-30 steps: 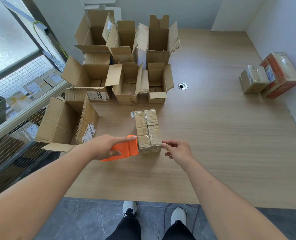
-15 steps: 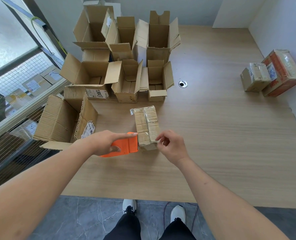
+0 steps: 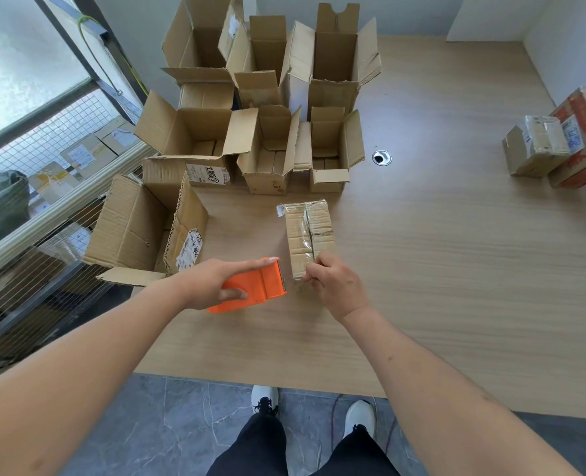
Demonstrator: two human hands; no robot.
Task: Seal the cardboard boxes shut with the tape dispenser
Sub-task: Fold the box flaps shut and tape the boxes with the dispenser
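Beside the taped box (image 3: 308,235), left hand (image 3: 212,283) grips orange dispenser (image 3: 254,290), forefinger extended.

Head camera looks steeply down, close over the table (image 3: 456,269).

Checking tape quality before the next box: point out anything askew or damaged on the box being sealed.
On the small taped box, a loose tape tail sticks out at the far left corner, and the tape along the centre seam looks wrinkled. Its cardboard looks creased. Nothing spilled.

Left hand (image 3: 212,283) grips orange tape dispenser (image 3: 254,286); right hand (image 3: 336,286) pinches small taped box (image 3: 308,235) near end.
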